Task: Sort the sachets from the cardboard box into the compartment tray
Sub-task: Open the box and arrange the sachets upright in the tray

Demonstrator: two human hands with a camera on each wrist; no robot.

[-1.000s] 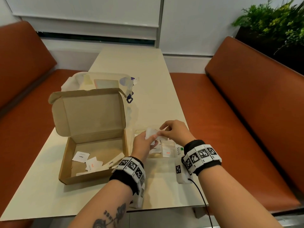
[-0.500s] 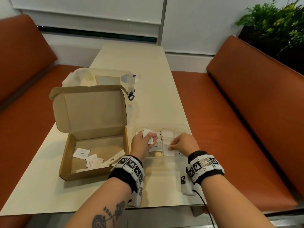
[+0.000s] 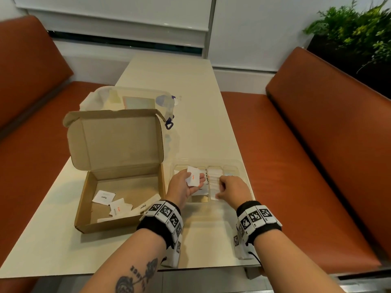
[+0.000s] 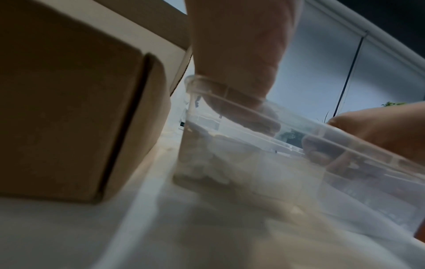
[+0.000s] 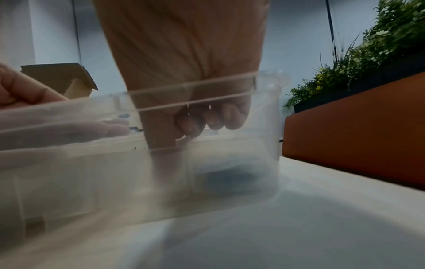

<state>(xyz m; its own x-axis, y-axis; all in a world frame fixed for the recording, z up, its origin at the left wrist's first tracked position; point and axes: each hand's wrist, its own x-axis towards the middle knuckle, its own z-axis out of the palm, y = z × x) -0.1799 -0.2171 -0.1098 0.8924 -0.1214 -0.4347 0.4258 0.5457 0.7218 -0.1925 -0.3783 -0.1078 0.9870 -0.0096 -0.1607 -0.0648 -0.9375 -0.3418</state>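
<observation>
The open cardboard box (image 3: 118,140) stands on the left of the table with several white sachets (image 3: 104,196) on its floor. Right beside it sits the clear compartment tray (image 3: 243,166), with white sachets in its compartments. My left hand (image 3: 184,187) hovers over the tray's left end, palm up, fingers curled round a few white sachets (image 3: 193,178). My right hand (image 3: 230,187) reaches down into a middle compartment with curled fingers and seems to pinch a white sachet (image 3: 216,195). The right wrist view shows thumb and fingers (image 5: 195,123) together behind the tray wall (image 5: 92,163).
A clear plastic container (image 3: 131,100) with small items stands behind the box. Orange benches (image 3: 317,144) run along both sides of the narrow table (image 3: 190,92). A plant (image 3: 355,34) is at the back right. The table's near edge lies just beneath my wrists.
My right hand left the sachets held by my left hand and dropped into the tray's middle compartment. My left hand sank a little, still holding sachets.
</observation>
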